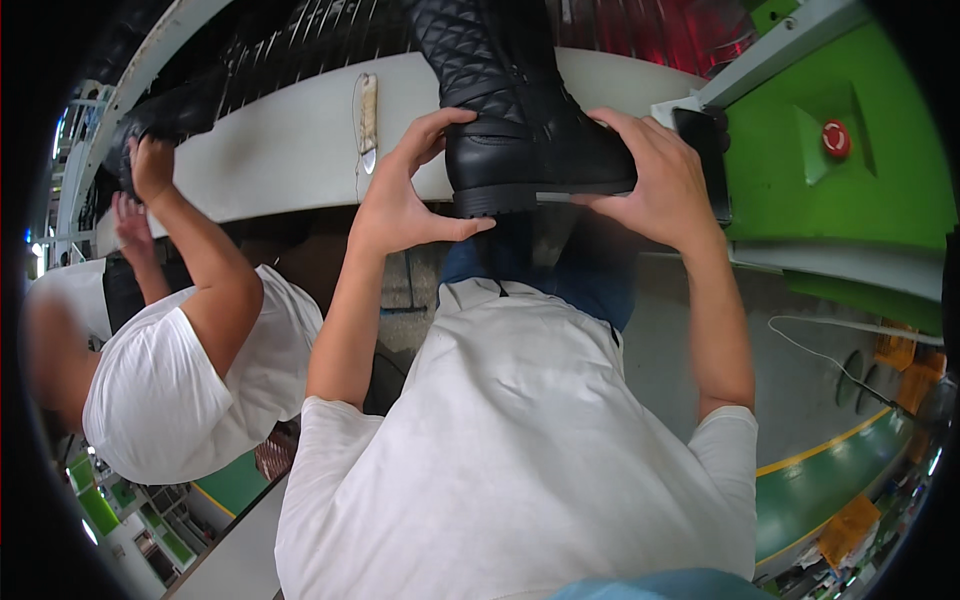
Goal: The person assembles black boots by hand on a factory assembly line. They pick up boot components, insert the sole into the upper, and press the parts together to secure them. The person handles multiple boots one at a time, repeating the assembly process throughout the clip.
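A black boot [505,150] with a quilted shaft and a ridged sole is held between my two hands over the edge of the white bench. Its heel points left and its toe right, with the shaft running away from me. My left hand [400,195] grips the heel end, fingers on the upper and thumb under the heel. At the toe end, my right hand [665,185] has its fingers over the top and its thumb beneath the sole. Left of the boot lies a small knife [369,115] with a wrapped, pale handle and a short blade.
The white bench top [270,150] curves along a conveyor of dark slats [290,45]. A co-worker [180,370] at left handles another black boot [180,108]. To the right stands a green machine [770,190] with a red push button [836,139].
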`<state>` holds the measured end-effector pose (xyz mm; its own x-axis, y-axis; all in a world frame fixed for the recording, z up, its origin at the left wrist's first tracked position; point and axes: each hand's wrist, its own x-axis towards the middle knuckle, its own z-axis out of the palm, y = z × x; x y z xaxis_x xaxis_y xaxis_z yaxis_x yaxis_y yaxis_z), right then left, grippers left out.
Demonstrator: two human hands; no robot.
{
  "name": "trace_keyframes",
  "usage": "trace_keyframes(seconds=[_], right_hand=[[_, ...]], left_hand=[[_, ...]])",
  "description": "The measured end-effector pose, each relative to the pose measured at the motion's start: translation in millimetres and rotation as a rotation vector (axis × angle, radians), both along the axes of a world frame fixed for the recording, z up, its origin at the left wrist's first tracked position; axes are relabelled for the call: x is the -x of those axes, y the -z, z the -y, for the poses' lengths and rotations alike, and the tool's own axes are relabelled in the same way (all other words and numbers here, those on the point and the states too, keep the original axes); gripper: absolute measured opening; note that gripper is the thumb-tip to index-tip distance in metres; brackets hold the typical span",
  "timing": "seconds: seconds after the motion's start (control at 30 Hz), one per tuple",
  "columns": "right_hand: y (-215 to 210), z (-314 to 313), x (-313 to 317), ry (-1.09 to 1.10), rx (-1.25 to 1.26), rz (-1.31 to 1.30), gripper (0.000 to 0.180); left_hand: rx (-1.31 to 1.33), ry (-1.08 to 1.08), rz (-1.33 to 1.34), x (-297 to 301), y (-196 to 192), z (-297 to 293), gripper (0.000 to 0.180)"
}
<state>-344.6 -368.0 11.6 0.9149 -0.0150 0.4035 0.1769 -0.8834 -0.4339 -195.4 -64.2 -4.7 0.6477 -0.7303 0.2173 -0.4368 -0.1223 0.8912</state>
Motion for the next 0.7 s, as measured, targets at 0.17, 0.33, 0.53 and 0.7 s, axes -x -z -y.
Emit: trace_keyframes(seconds=[0.17,0.33,0.53,0.7], right_hand=[[-9.0,-0.6,-16.9,-0.149,0.055,-0.079,0.069],[5.8,-10.1,-5.9,-0.276,0.185,0.196,0.038],[17.7,-25.4,-7.0,-0.269,0.191,0.273,0.042],[27.0,-32.0,-10.5,-0.237,0.112,0.258,0.036]], left_hand=[[-0.167,-0.136,0.157,14.5,34.5,-19.7,0.104],[-0.118,-0.131,0.576,10.1,11.1,-4.0,0.098],[-0.075,0.004,0.515,21.3,14.3,34.8,0.078],[-0.042,-0.017,0.471,21.3,9.0,42.9,0.066]])
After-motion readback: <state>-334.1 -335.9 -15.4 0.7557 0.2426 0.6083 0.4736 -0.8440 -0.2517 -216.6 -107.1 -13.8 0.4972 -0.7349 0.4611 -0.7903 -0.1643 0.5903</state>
